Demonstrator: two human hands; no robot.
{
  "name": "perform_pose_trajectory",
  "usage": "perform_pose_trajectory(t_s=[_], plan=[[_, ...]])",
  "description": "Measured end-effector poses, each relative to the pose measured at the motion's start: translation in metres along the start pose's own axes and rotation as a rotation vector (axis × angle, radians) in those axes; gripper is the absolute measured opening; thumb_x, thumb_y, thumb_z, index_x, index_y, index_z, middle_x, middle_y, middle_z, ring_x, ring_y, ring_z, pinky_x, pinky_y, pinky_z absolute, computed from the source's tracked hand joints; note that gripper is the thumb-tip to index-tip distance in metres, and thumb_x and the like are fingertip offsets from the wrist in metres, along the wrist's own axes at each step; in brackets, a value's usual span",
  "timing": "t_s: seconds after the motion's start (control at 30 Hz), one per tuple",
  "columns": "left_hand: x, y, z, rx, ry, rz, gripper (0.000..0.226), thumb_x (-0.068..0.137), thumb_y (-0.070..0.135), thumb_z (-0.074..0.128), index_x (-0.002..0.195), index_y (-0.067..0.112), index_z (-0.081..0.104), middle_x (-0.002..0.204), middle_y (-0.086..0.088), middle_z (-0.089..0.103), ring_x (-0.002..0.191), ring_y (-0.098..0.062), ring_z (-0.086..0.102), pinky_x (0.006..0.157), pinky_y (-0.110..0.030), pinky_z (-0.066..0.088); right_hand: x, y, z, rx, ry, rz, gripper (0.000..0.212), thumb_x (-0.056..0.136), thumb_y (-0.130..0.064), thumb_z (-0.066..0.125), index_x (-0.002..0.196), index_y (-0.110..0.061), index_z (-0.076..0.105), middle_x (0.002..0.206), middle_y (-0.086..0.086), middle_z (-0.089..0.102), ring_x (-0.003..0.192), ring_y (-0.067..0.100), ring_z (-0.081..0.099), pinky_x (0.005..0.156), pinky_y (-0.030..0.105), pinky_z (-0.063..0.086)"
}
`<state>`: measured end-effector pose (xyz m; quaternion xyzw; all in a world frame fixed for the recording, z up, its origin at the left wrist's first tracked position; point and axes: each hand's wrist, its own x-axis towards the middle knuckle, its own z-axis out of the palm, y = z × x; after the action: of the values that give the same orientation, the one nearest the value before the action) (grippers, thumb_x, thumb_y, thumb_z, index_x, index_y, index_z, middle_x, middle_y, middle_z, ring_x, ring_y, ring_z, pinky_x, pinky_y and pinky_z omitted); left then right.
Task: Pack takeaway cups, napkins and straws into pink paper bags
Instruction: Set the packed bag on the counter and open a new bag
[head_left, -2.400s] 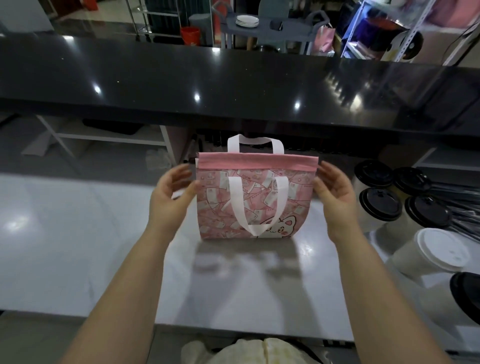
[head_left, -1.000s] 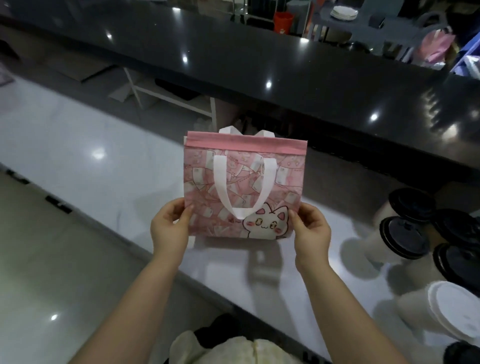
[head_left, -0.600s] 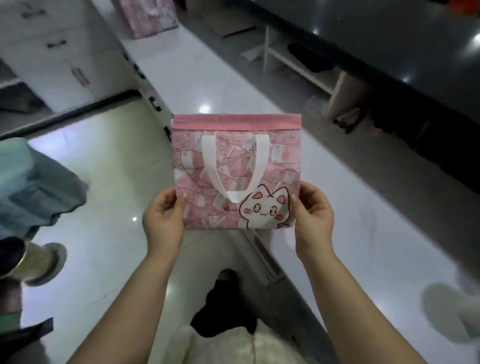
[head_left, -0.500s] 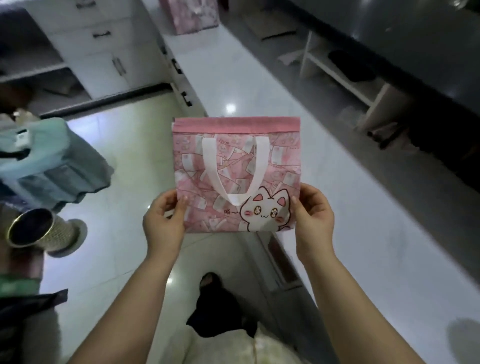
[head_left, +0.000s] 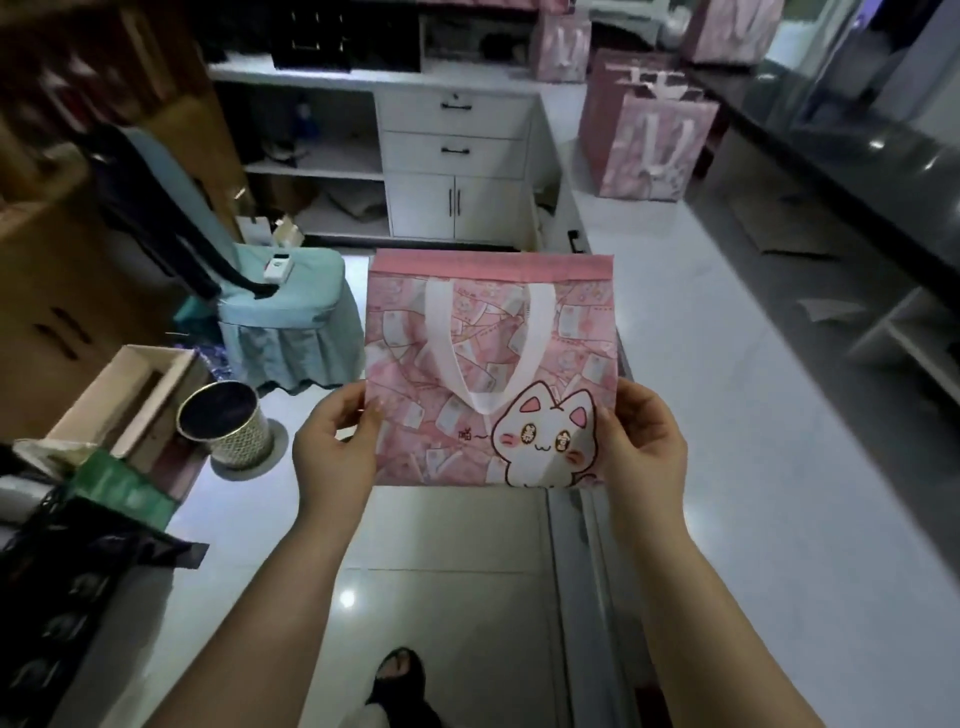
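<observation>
Two bare forearms reach forward from the bottom of the view, wrists about level and palms turned toward each other. The left hand (head_left: 332, 452) pinches the bag (head_left: 488, 364) at its lower left edge, thumb lying flat on the front face and the other fingers curled behind. The right hand (head_left: 644, 447) does the same at the lower right edge, with its thumb on the front just beside the printed cat (head_left: 545, 441) and its fingers wrapped round the side.

The bag hangs upright in the air between the two sets of fingers, its front facing the camera and its top well above the fingertips. It is a matt, slightly creased rectangle with a busy pink print under a plain pink band along the top. A flat white handle (head_left: 488, 353) droops in a U down to thumb level.

Right of the right fingers runs a glossy white counter (head_left: 753, 441). Far beyond the fingertips, more pink bags (head_left: 654, 150) stand on it. Left of the left fingers sits a round metal bin (head_left: 223, 421) with a patterned wall, and behind it a stool (head_left: 291, 322) in a pleated teal cover. Below the wrists are shiny floor tiles and a dark shoe (head_left: 400, 675).
</observation>
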<state>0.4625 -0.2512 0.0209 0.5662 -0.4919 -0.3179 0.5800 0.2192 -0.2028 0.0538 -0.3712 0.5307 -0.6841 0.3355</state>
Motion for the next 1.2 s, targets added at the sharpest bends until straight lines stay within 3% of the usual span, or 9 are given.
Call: perform_pose_trajectory(t_s=[0.17,0.3,0.4,0.5,0.67,0.87,0.97,1.07,1.2], plan=[[0.103,0.013,-0.007,-0.023,0.009,0.073,0.018,0.091,0.023,0.067,0.108,0.027,0.070,0.097,0.015,0.071,0.086,0.004,0.063,0.071,-0.009,0.049,0.073,-0.014,0.080,0.026,0.008,-0.089,0.023,0.093,-0.002,0.060,0.115,-0.006,0.065,0.101,-0.004,0.074,0.093,0.012,0.070,0.072,0.019,0.055],[0.191,0.016,-0.003,-0.045,-0.043,0.096,0.024,0.091,0.025,0.066,0.114,0.021,0.069,0.102,0.008,0.072,0.097,-0.011,0.066,0.081,-0.028,0.054,0.132,-0.020,0.136,0.060,0.009,-0.130,0.024,0.092,0.001,0.060,0.114,-0.006,0.066,0.096,-0.005,0.075,0.090,0.010,0.070,0.072,0.019,0.055],[0.243,0.018,0.012,-0.048,-0.051,0.123,0.017,0.091,0.026,0.067,0.105,0.035,0.068,0.095,0.019,0.070,0.090,0.001,0.065,0.075,-0.019,0.051,0.174,-0.017,0.166,0.056,0.044,-0.151,0.024,0.091,-0.001,0.062,0.113,-0.009,0.068,0.098,-0.003,0.075,0.093,0.014,0.071,0.073,0.022,0.056],[0.284,0.015,0.034,-0.081,-0.069,0.101,0.020,0.090,0.020,0.067,0.104,0.034,0.069,0.094,0.017,0.071,0.088,-0.003,0.066,0.072,-0.015,0.051,0.215,-0.010,0.186,0.057,0.092,-0.145,0.024,0.091,-0.001,0.062,0.108,-0.016,0.070,0.098,-0.003,0.075,0.092,0.014,0.071,0.072,0.023,0.056],[0.336,0.009,0.076,-0.170,-0.107,0.032,0.039,0.091,0.005,0.057,0.094,0.043,0.068,0.089,0.025,0.071,0.084,0.008,0.064,0.065,-0.005,0.047,0.282,0.011,0.201,0.045,0.140,-0.100,0.022,0.091,-0.001,0.061,0.106,-0.016,0.069,0.096,-0.004,0.075,0.090,0.013,0.071,0.073,0.024,0.056],[0.413,0.002,0.145,-0.309,-0.127,-0.125,0.031,0.090,0.004,0.056,0.101,0.026,0.074,0.099,0.002,0.075,0.093,-0.018,0.071,0.074,-0.035,0.058,0.387,0.032,0.213,0.036,0.094,-0.083,0.025,0.092,-0.001,0.058,0.101,-0.022,0.069,0.093,-0.004,0.075,0.087,0.013,0.071,0.070,0.024,0.056],[0.463,0.012,0.179,-0.329,-0.125,-0.169,0.032,0.086,0.002,0.057,0.096,0.027,0.075,0.092,0.005,0.076,0.083,-0.012,0.071,0.063,-0.024,0.058,0.447,0.034,0.222,0.087,0.067,-0.069,0.026,0.093,-0.001,0.058,0.099,-0.024,0.070,0.095,0.003,0.075,0.089,0.018,0.071,0.074,0.030,0.058],[0.518,0.031,0.216,-0.326,-0.132,-0.190,0.035,0.084,-0.002,0.054,0.096,0.025,0.074,0.090,0.005,0.076,0.080,-0.011,0.070,0.066,-0.025,0.059,0.514,0.030,0.233,0.117,0.028,-0.061,0.020,0.093,-0.004,0.061,0.106,-0.017,0.069,0.096,0.008,0.075,0.089,0.023,0.071,0.073,0.033,0.059],[0.577,0.053,0.260,-0.329,-0.109,-0.126,0.034,0.088,-0.001,0.055,0.101,0.024,0.073,0.089,0.007,0.076,0.076,-0.008,0.072,0.057,-0.020,0.055,0.599,0.023,0.251,0.153,-0.026,-0.137,0.024,0.091,-0.001,0.059,0.100,-0.022,0.070,0.093,0.001,0.075,0.087,0.017,0.071,0.071,0.029,0.058]])
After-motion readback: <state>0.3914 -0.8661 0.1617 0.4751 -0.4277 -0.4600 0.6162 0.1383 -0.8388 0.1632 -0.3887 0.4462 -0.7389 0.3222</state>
